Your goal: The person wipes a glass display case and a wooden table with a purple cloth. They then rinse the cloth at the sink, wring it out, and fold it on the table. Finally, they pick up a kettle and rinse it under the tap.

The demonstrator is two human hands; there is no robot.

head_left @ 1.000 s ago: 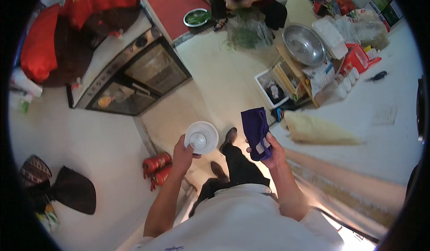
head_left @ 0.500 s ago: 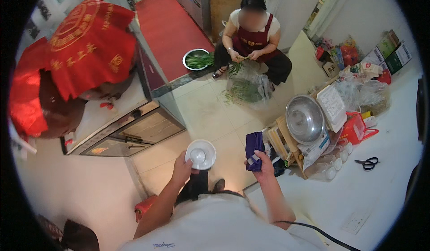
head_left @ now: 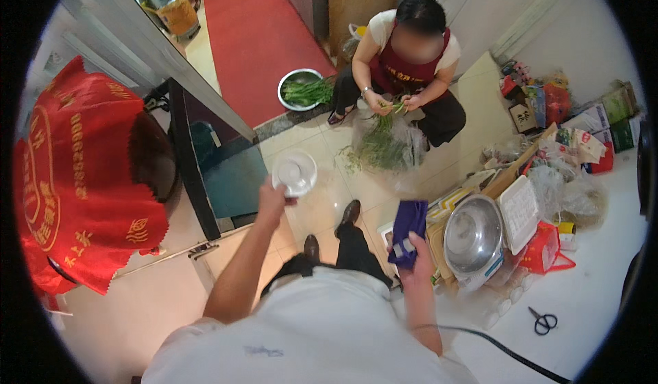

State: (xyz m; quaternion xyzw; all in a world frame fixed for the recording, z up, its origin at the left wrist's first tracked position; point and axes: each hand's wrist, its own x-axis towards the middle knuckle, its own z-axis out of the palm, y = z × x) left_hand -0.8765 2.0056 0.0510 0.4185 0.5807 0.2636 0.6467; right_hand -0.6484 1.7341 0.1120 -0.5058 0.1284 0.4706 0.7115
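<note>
My left hand (head_left: pixel 273 202) is closed on the rim of a small white bowl (head_left: pixel 295 171), thumb at its near edge. The bowl seems empty and hangs over the tiled floor. On the right, my right hand (head_left: pixel 415 254) grips a dark purple folded item (head_left: pixel 409 221) that looks like cloth or a pouch, with a pale grey patch near my thumb. My fingers beneath it are mostly hidden.
A seated person (head_left: pixel 411 62) handles green stalks (head_left: pixel 384 140) ahead. A metal bowl of greens (head_left: pixel 301 89) stands by the red mat (head_left: pixel 257 41). Red cloth (head_left: pixel 96 171) covers a large dark jar on the left. Right: a steel basin (head_left: pixel 473 234), scissors (head_left: pixel 542 321).
I have stepped forward, and my view has shifted. The white bowl has moved left and away from my body. The purple item stays in my right hand, and the red-covered jar is nearer.
</note>
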